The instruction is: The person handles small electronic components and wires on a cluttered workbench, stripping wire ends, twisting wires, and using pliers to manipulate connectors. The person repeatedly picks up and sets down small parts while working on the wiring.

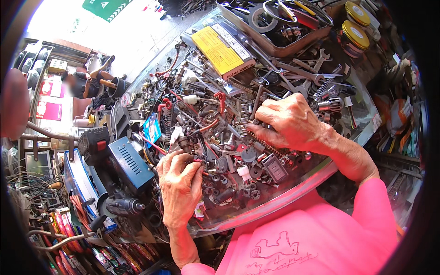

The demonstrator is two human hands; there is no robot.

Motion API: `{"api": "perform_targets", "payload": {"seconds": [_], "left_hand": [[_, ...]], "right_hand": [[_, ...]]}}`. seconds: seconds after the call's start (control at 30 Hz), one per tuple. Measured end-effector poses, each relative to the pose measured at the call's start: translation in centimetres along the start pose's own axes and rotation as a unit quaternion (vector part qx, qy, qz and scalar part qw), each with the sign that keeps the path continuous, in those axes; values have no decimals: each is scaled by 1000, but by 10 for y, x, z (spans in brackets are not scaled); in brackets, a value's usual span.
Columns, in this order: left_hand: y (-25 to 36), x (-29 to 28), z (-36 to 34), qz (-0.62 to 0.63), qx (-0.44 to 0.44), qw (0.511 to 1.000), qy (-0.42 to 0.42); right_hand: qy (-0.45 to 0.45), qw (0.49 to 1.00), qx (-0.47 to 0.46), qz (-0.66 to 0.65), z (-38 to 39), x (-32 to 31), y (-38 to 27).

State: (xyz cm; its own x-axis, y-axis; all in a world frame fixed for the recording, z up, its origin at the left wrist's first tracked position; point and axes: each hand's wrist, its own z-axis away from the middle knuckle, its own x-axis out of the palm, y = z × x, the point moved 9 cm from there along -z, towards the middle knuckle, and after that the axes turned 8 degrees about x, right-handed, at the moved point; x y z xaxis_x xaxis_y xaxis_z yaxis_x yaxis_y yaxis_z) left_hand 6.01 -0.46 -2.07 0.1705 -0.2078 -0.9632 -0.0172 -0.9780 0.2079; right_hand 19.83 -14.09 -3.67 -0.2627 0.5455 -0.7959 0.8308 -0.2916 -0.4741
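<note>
My left hand (179, 185) is over the near left part of a tray (256, 211) heaped with small metal parts. Its thumb and fingers are pinched together, with a tiny reddish bit showing at the tips; I cannot make out what it is. My right hand (291, 121) reaches into the middle of the heap, fingers curled down and closed among coil springs. Whatever its fingertips grip is hidden. Between the hands lie a white plastic connector (244, 173), a dark rectangular block (274, 167) and several loose washers and bolts.
A yellow box (222, 50) lies on the far parts. Wrenches (316, 68) and a bin of tape and cables (298, 46) are at the far right, beside yellow-lidded jars (355, 34). At left are a blue metal box (131, 161) and a power drill (123, 206). Another person (89, 82) sits farther off.
</note>
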Motion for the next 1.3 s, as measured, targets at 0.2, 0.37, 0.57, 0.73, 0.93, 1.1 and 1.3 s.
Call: {"api": "perform_targets", "payload": {"seconds": [0.2,0.37,0.57,0.73,0.93,1.1,1.3], "left_hand": [[3,-4,1,-5,-6,1000,-14],[3,-3,-19,18,-12,1000,11],[7,22,-45,76,6,997,-8],[14,26,-50,15,8,1000,3],[29,25,-48,-25,13,1000,6],[28,28,-50,-21,10,1000,8],[29,31,-51,-17,8,1000,2]], "right_hand": [[5,1000,-5,5,-1,0,-1],[1,1000,-3,5,-1,1,-1],[-3,1000,-4,8,0,1,-2],[14,1000,-15,7,1,-2,-3],[43,997,18,-53,-2,-11,4],[67,972,95,-203,-4,-16,17],[63,962,142,-223,-3,-16,26]]}}
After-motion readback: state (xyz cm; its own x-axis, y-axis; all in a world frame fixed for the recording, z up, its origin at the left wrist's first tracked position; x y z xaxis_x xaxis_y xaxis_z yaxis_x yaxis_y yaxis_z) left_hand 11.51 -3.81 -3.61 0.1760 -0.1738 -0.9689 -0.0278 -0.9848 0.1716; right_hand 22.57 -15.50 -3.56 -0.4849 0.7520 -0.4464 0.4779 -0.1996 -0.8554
